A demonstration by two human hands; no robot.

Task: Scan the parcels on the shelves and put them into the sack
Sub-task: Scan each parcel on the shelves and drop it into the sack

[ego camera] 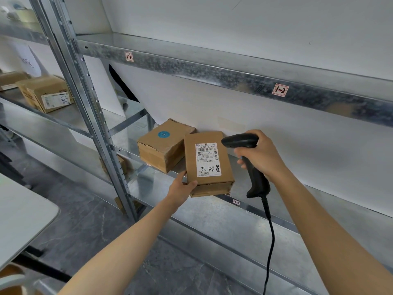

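A flat brown parcel (207,165) with a white shipping label facing me is tilted up at the front edge of the middle shelf (276,211). My left hand (181,187) grips its lower left corner. My right hand (260,155) holds a black corded barcode scanner (246,149), whose head points left at the label from just beside the parcel's upper right corner. A second brown box (163,144) with a blue round sticker lies on the same shelf, just behind and to the left. No sack is in view.
The metal rack has an upper shelf (212,70) tagged 1-1 and 1-2. Its upright post (93,116) stands left of my hands. More cardboard boxes (45,93) lie on the neighbouring rack at far left. A white table corner (23,218) is at the lower left.
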